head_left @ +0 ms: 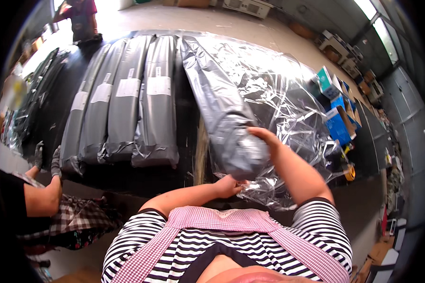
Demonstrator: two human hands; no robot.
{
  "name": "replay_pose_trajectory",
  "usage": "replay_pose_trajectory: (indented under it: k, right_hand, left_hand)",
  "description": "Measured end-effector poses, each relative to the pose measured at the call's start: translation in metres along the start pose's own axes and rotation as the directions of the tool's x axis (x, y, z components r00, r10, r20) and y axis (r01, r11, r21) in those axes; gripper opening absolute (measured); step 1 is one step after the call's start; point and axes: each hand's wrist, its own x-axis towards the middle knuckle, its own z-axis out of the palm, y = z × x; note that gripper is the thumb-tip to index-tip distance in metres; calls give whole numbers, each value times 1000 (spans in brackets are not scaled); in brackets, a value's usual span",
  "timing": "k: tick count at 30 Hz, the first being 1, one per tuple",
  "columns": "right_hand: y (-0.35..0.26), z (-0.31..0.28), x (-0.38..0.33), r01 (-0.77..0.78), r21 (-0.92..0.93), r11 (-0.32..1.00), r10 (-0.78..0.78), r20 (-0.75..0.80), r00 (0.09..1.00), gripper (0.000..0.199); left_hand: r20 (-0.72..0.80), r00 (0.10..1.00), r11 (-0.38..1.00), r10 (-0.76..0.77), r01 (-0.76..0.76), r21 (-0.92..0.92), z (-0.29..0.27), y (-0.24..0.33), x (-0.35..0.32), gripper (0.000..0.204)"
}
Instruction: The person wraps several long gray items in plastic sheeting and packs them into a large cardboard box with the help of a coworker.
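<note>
A long package in grey plastic wrap (217,104) lies slanted in front of me, its near end raised toward me and a little blurred. My right hand (267,140) grips the right side of that near end, thumb and fingers curled against the plastic. Under the end, my left hand (229,186) has its fingers curled at the lower edge, partly hidden by the package. Crumpled clear plastic film (288,113) spreads to the right of the package and beneath its near end.
Several grey wrapped packages with white labels (158,86) lie side by side on the black table (186,141). Blue boxes (339,123) and a yellow tape roll (349,172) sit at the right. A co-worker's gloved hands (55,160) are at the left; another person (82,21) stands beyond.
</note>
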Motion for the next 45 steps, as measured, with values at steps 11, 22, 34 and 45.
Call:
replay_pose_trajectory:
  k: [11,22,34,45]
  right_hand:
    - [180,-46,-220,-594,-124,795,386,-653,652,80]
    - [298,-158,-168,26,130,991,37,-461,887,51]
    - [307,-221,-258,-43,125,991,60,-140,988,51]
    - [300,-240,-269,129,231,964,-146,58,988,52]
  left_hand:
    - [46,984,983,172,-175,63,-19,-24,39,42]
    - [-259,956,819,-134,-41,-573,-40,-10,86,29]
    - [-738,672,976,-61,-115,-185,-157,153,161,33]
    - [-225,659,493,718,-253,832,-16,170,22,36]
